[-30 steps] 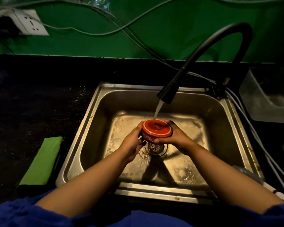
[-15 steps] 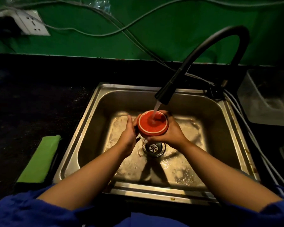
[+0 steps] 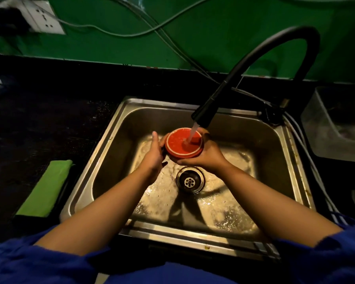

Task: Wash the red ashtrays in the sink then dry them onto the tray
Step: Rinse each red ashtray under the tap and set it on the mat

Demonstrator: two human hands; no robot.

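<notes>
– Both hands have the red ashtray [image 3: 178, 143]. My right hand [image 3: 205, 157] wraps it, thumb under the near edge and fingers round the far edge. My left hand [image 3: 153, 155] cups its left side with the thumb sticking up free. Those fingers go behind it, where I can't see them.

– Where is it?

– Start at the drain [image 3: 190, 179]. A green cloth [image 3: 44, 189] lies on the counter, left of the drain and nearer me. The ashtray is up in the air just past the drain, not touching the bottom of the sink [image 3: 193, 230].

– Which way does it face?

– It's round, so it has no long side. Its flat red face tips up toward me, and the water [image 3: 193, 133] hits the right part of it.

– And past that?

– The black tap [image 3: 203, 116] hangs just over it. Far to the right of the drain, outside the sink, sits a clear tub [image 3: 336, 128]. I can't tell if that is the tray.

– What matters next?

– I think the other side needs water too. The ashtray sits right between my hands, so I can roll it over. If it goes right afterwards, my right hand is closer and holds more of it. It's wet, so it could slip.
</notes>
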